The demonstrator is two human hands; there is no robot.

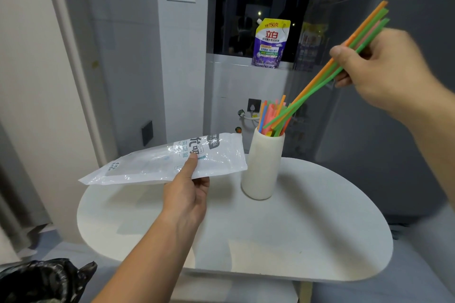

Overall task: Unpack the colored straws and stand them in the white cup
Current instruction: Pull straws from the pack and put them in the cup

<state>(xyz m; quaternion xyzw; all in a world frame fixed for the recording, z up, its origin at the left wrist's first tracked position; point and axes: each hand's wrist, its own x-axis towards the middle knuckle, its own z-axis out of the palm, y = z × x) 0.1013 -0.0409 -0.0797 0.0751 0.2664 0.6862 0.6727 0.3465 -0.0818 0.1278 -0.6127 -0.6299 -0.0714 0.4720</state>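
Note:
A tall white cup (262,167) stands on the round white table (320,229), with several colored straws (269,115) upright in it. My right hand (384,69), up at the right, grips a slanted bunch of green, orange and pink straws (317,83); their lower ends reach into the cup's mouth. My left hand (187,194) holds the clear plastic straw bag (167,160) flat above the table, left of the cup. The bag looks empty.
A purple detergent pouch (269,43) stands on the window ledge behind. A grey appliance (384,130) fills the right side, close behind the cup. A black bin bag (46,280) sits at the lower left. Grey wall and outlets lie beyond the table.

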